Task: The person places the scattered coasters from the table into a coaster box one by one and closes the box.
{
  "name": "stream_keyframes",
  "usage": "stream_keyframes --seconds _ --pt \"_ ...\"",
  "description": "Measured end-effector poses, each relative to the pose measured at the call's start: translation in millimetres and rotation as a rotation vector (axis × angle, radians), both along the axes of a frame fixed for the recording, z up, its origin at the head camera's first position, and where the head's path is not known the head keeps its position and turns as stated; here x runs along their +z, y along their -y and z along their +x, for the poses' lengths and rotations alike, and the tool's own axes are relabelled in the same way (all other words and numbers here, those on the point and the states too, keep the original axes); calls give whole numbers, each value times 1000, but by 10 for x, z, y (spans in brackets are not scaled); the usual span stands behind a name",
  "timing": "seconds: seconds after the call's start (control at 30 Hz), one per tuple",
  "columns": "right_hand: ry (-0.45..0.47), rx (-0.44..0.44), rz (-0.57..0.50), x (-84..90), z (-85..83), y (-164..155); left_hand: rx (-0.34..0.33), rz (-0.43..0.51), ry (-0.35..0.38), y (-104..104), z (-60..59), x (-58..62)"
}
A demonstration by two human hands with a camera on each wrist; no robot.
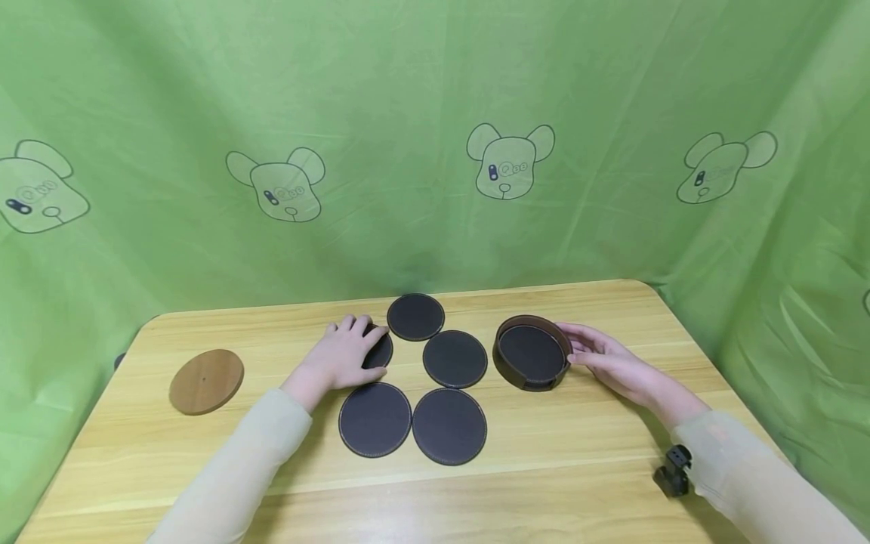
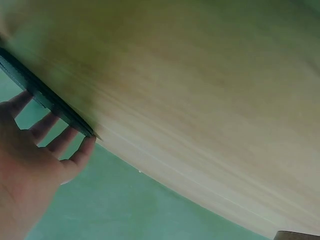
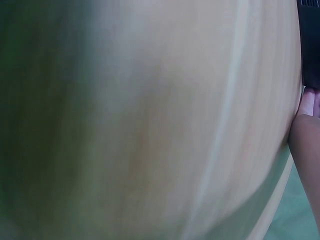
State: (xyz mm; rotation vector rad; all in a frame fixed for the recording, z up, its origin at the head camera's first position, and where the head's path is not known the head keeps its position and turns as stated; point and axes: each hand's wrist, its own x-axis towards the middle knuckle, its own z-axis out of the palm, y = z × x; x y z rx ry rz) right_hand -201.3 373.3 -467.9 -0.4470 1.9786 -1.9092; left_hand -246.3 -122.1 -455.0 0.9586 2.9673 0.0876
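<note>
The left hand (image 1: 343,357) gripped a coaster (image 1: 381,353) across its rim, apparently for even purchase, while the right hand (image 1: 610,366) held the holder (image 1: 505,371) by its wall, presumably for steadiness.

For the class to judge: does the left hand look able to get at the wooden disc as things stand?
Probably yes: only tabletop shows between the left hand and the wooden disc, though that hand is busy at a dark coaster.
</note>
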Motion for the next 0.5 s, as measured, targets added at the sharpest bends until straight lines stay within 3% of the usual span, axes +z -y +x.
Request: stream_keyframes --seconds 0.5 --pt "-3 -1 26 -2 8 -21 -19 -5 -34 -7 -33 -1"
